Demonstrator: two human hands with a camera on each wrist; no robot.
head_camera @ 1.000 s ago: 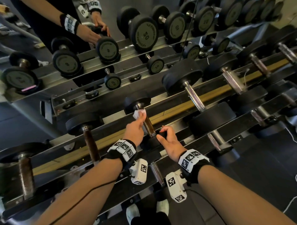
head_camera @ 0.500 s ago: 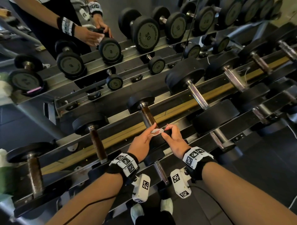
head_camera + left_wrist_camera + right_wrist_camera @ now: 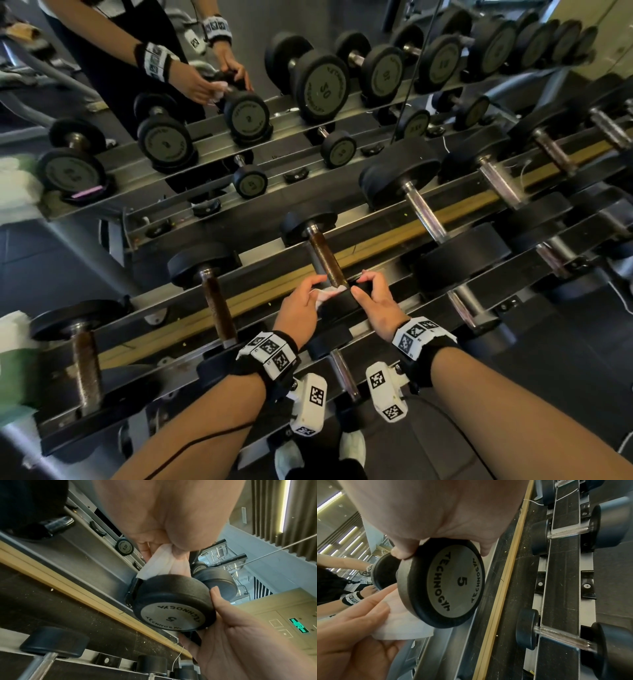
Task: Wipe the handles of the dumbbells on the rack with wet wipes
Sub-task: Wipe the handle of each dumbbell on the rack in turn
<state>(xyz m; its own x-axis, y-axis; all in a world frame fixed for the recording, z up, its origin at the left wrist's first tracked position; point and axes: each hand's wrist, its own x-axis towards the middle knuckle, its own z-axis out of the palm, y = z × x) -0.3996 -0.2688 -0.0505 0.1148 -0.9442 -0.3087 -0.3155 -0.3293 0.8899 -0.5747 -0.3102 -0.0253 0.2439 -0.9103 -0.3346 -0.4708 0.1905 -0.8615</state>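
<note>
Dumbbell (image 3: 447, 584), marked 5, stiff, probably light: our right hand (image 3: 378, 303) clamps its head, left hand (image 3: 301, 308) pinching limp wet wipe (image 3: 159, 562).

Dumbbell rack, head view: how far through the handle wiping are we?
Done: cannot tell from these pictures; no handle shows clear wipe marks.
In hand: the left hand holds the white wet wipe at the near end of the brown handle of the black dumbbell marked 5; the right hand grips its near head.
Left: likely the neighbouring brown handle and the chrome handle, both untouched now.
</note>
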